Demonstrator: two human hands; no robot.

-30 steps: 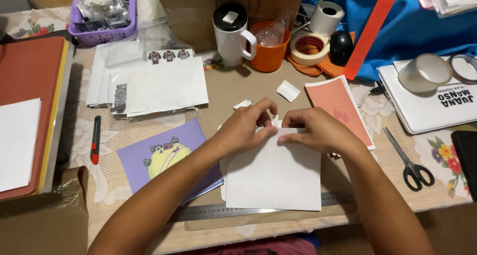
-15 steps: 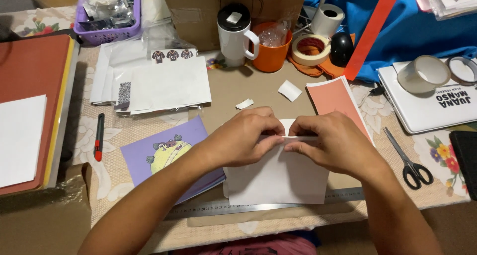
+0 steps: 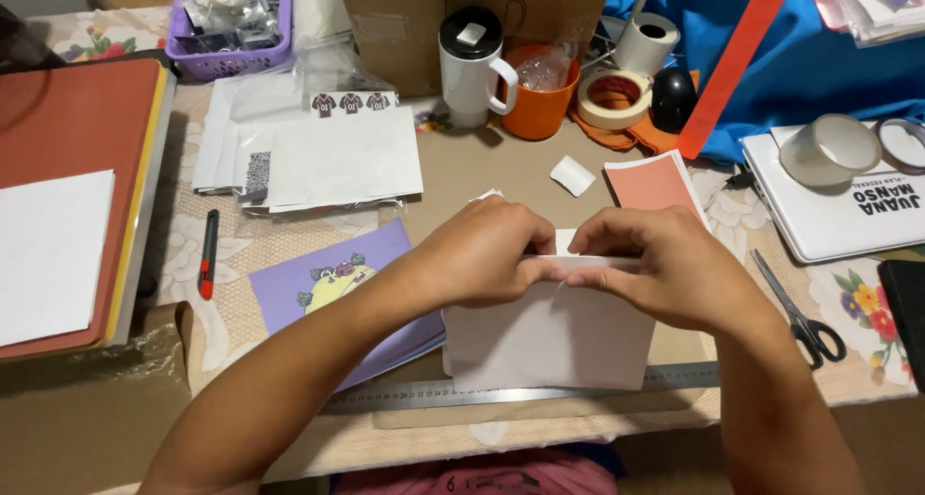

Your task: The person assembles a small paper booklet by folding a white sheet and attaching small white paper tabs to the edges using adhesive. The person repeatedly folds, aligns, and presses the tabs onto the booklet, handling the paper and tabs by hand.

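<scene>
A white sheet of paper [image 3: 549, 341] lies on the table in front of me, its top edge folded over. My left hand [image 3: 482, 249] and my right hand [image 3: 665, 264] meet at that folded edge, fingers pinching it from both sides. A metal ruler [image 3: 424, 397] lies along the sheet's near edge. A purple card [image 3: 328, 278] with a cartoon picture sits just left of the sheet, partly under my left forearm.
Scissors [image 3: 795, 312] lie to the right, a red craft knife [image 3: 206, 254] to the left. A white mug [image 3: 472, 66], orange cup [image 3: 540, 105], tape rolls [image 3: 614, 98], a salmon card [image 3: 655, 182], stacked papers [image 3: 328, 158] and a red folder [image 3: 67, 167] ring the work area.
Both hands have slid toward me with the sheet's top edge, folding it down; the visible part of the sheet is shorter. The view has shifted slightly.
</scene>
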